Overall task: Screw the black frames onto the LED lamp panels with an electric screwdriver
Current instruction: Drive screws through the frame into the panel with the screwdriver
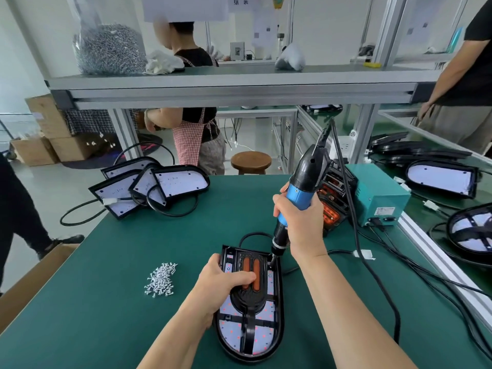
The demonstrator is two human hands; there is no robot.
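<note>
Green bench mat (119, 249): LED lamp panel (277, 315) lies at the near edge, with the black frame (249, 296) seated on it.
Electric screwdriver (302, 191): right hand (302, 225) is wrapped round the barrel. The bit is tilted at the frame's upper right edge, so cam-out or a crooked screw is likely.
Left hand (221, 282): fingers laid flat, pressing the frame. If they slacken, the frame could shift.

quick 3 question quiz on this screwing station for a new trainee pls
1. True or false: the right hand grips the screwdriver.
2. The loose screws on the table lie: a) left of the lamp panel, b) right of it, c) on it.
3. What does the left hand press down?
Key: 1 true; 2 a; 3 the black frame, on the lamp panel.
</note>
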